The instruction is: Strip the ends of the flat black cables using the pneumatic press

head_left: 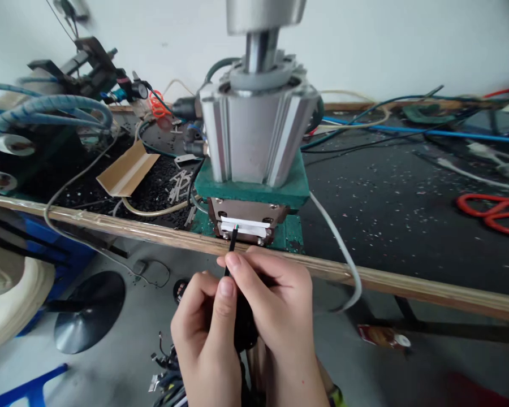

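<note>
Both hands pinch a black cable (233, 240) in front of a small press. Its tip shows thin coloured wires (236, 227), with red and green visible, right at the white-edged slot of the press's jaw (244, 227). My left hand (210, 328) grips the cable lower down between thumb and curled fingers. My right hand (275, 299) pinches it just above, closer to the tip. Over the jaw stands a silver pneumatic cylinder (254, 135) on a green metal plate (254, 192). Whether the wire ends touch the slot I cannot tell.
Red-handled scissors (490, 213) lie on the black bench top (385, 220) at right. A grey cable (335, 232) loops over the wooden edge (365, 278). Left of the press are a cardboard piece (128, 169) and scraps. Bundled cables (172, 373) hang below my hands.
</note>
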`<state>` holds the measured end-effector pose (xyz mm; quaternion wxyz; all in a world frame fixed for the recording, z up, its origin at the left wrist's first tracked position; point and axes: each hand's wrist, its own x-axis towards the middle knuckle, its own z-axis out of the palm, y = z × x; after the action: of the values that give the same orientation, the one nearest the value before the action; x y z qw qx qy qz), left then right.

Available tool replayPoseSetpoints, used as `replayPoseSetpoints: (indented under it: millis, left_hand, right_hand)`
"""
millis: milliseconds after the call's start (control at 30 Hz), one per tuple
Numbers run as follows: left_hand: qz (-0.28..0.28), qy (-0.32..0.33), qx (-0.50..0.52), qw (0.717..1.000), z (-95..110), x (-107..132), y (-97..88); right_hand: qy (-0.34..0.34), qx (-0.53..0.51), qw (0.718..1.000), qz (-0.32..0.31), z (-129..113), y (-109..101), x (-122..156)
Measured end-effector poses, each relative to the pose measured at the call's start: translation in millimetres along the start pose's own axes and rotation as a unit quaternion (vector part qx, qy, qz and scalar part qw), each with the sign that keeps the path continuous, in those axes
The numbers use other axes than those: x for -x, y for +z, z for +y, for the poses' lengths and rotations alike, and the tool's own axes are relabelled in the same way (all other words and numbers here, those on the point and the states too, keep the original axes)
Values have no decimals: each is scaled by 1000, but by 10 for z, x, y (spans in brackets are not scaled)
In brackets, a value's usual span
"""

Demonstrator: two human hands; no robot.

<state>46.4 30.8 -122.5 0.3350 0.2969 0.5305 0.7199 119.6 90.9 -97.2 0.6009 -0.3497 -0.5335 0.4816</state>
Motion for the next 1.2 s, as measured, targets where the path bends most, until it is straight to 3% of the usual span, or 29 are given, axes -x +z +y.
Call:
replayPoseSetpoints:
  millis: [100,300,600,800,1000,1200]
  left_hand:
    - [4,25,8,1000,-49,61,-52]
    - [22,81,-6,996,36,206,-155]
    - [21,7,-11,1000,205,296,-185]
    - [13,-16,-17,1000,240,151,-43]
    - [1,-40,10,999,207,-1,79]
    - [-3,-65,12,998,201,-18,133]
  right_hand:
    - [-61,21,998,-22,31,-31,24]
    - [-103,7,994,-27,-35,32,209]
    - [107,-11,993,58,-280,181,330]
    - [116,-45,992,31,-147,137,102]
    - [182,-66,977,94,-208,156,-19]
    - [206,-58,972,102,-243,135,-62]
